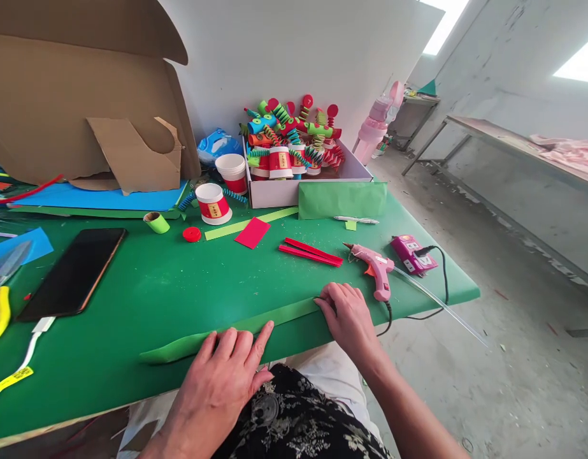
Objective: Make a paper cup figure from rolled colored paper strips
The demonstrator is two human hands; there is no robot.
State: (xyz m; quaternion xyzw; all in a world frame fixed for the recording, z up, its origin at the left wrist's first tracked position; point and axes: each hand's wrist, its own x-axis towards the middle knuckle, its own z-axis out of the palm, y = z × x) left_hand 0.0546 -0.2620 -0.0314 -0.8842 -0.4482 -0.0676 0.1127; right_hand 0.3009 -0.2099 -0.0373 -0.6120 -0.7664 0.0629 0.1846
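A long light-green paper strip (284,315) lies along the near edge of the green table (179,287). My left hand (222,376) lies flat on the strip's left part, fingers stretched out. The fingers of my right hand (348,315) press flat on the strip's right end, just left of a pink glue gun (376,268). Neither hand grips anything.
Red paper strips (310,252), a red square (252,233), a red cap (192,234), paper cups (213,204), a box of colourful cup figures (294,153), a green sheet (341,199), a phone (74,271), yellow pliers (0,312), a large cardboard box (74,95) and a pink power strip (412,254).
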